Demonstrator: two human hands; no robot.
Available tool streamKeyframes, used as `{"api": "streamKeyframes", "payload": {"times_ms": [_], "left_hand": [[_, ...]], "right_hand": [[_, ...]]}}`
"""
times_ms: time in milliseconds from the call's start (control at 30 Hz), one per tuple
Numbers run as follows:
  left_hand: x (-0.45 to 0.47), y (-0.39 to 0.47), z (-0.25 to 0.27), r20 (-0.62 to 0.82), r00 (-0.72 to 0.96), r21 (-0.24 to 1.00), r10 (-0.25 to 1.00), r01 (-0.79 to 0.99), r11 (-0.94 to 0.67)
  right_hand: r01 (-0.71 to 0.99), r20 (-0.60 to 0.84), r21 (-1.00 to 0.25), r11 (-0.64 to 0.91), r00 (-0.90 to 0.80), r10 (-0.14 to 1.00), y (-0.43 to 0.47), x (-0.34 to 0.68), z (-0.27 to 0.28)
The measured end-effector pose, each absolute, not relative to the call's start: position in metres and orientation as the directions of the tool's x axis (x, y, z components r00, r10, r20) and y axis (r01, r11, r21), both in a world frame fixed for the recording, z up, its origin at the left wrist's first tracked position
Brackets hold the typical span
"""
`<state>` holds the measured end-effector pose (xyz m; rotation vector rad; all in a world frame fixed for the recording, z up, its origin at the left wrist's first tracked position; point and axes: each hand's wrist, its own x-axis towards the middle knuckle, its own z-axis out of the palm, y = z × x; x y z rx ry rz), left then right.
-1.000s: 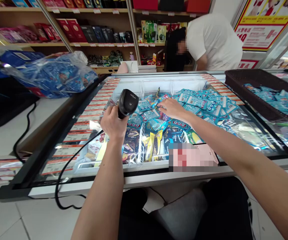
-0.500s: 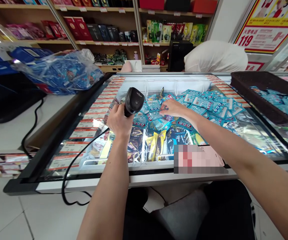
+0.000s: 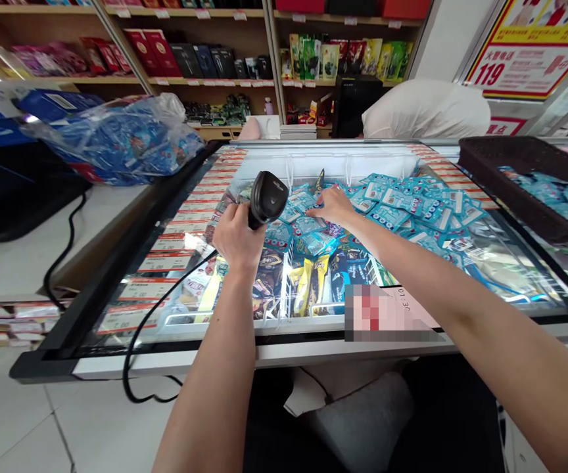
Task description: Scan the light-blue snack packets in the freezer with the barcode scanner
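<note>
In my left hand (image 3: 239,240) is a black barcode scanner (image 3: 267,197), its head tilted up and its cable (image 3: 141,335) looping down to the left. My right hand (image 3: 334,205) reaches over the glass top, with thumb and fingers closed at the edge of a small blue packet (image 3: 302,200). The fingertips are partly hidden by the hand. Around it lie loose blue packets, and a larger heap of blue packets (image 3: 407,203) spreads to the right on the glass.
Under the glass of the chest freezer (image 3: 274,355) are wrapped ice creams (image 3: 308,282). A dark basket (image 3: 525,161) of blue packets stands right; a plastic bag (image 3: 126,141) of blue packs lies left. A phone (image 3: 407,305) rests near the front edge. A person's white-clothed part (image 3: 426,112) shows behind.
My right hand has shifted slightly up and to the left over the packets, and the packet at its fingers has moved a little. The left hand keeps the scanner almost in place.
</note>
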<state>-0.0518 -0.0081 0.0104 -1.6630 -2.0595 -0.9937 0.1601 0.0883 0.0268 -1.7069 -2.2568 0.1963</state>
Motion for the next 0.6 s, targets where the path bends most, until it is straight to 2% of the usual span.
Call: {"api": "streamKeyframes", "payload": {"times_ms": [200,400,600], "left_hand": [[-0.052,-0.009,0.008,0.648,-0.239,0.293,0.723,0.955,0.053],[-0.052,-0.008,0.007,0.641,-0.216,0.282,0.736,0.959,0.036],[-0.049,-0.008,0.008,0.619,-0.223,0.299,0.753,0.954,0.037]], "right_hand": [[0.898,0.103,-0.337,0.284,-0.264,0.959,0.098,0.164,0.029],[0.856,-0.057,-0.504,0.114,-0.164,0.985,0.107,0.168,0.033],[0.767,-0.022,-0.639,0.062,-0.098,0.995,0.104,0.169,0.031]]}}
